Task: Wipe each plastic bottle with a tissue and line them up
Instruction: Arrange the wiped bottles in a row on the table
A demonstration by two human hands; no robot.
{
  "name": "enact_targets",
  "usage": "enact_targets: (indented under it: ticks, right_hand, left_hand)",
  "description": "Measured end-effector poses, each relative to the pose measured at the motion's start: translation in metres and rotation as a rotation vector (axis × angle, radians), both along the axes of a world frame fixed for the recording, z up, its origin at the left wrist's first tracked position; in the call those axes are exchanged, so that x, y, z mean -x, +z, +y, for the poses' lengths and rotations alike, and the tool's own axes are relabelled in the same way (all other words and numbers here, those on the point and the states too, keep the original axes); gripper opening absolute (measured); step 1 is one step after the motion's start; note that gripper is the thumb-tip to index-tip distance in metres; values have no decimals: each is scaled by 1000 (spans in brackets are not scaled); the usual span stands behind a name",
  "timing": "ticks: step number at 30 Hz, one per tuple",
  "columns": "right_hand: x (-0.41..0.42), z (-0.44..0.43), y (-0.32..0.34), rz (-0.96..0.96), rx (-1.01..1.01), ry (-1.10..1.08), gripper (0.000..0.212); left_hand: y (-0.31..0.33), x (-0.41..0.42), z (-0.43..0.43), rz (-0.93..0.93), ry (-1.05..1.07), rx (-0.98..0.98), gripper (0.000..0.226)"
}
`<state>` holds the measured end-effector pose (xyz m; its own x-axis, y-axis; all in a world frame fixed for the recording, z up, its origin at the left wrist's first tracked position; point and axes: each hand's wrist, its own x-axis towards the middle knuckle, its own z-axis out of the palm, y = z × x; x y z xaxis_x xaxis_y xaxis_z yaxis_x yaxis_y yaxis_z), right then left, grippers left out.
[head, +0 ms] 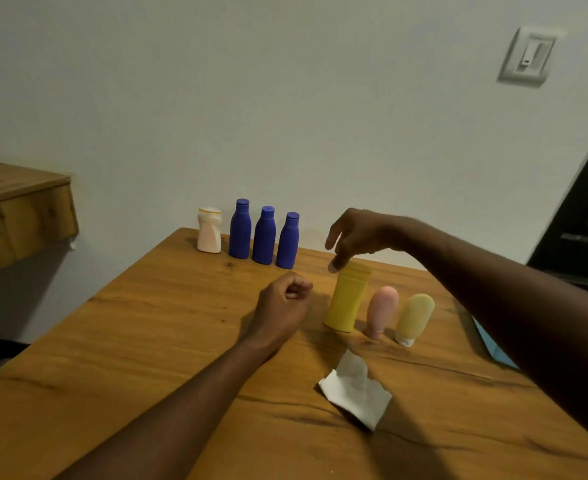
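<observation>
Left hand (283, 303) clenched low over the table (129, 341), nothing visible in it. Right hand (354, 237) hangs loose over the cap of the yellow bottle (346, 303): thumb tip at the cap rim (contact unclear), fingers not wrapped round it.

Yellow bottle is upright, with the pink tube (382, 310) and pale yellow tube (414, 315) just beside it. White bottle (209, 233) and three blue bottles (264, 239) are lined up by the wall. Tissue (354, 389) lies nearer the person, unheld.

Likely step: yellow bottle next. Grip the body rather than the cap, take the tissue in the left hand, wipe all round, then set it beside the last blue bottle.
</observation>
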<state>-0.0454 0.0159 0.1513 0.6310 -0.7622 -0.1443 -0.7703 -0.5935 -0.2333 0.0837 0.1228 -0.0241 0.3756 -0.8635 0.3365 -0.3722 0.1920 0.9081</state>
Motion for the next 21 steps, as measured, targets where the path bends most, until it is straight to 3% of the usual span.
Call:
enact_targets:
  ticks: [7, 21]
  right_hand:
    - [15, 14, -12, 45, 131, -8, 41]
    - [-14, -42, -22, -158, 187, -13, 33]
  left_hand:
    - [-3, 25, 5, -11, -75, -62, 28]
    - [-11, 0, -56, -49, -79, -88, 37]
